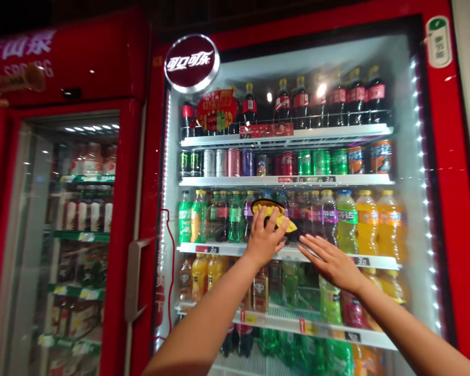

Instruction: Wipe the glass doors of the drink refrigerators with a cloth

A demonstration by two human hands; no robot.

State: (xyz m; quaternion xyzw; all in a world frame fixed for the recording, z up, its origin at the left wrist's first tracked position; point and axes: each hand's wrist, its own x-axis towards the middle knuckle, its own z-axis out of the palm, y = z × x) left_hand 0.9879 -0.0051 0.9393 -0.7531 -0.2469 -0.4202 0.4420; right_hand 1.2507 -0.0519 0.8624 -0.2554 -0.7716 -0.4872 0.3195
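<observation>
My left hand (265, 236) presses a yellow, dark-edged cloth (289, 225) against the glass door of a red drinks fridge, fingers bent over it. Part of the cloth is hidden under the fingers. To the right, my right hand (332, 261) has its fingers stretched out flat at the glass and holds nothing. Whether its fingertips touch the glass, I cannot tell. Behind the pane, around both hands, stand soda bottles (329, 215) on a white shelf (384, 262).
The door's long handle (135, 279) is on the left. A round logo sign (191, 62) and a red promotional sticker (216, 109) sit near its top. Rows of drink cans (234, 163) and cola bottles (301, 99) fill upper shelves. Another red fridge (131, 156) stands at left.
</observation>
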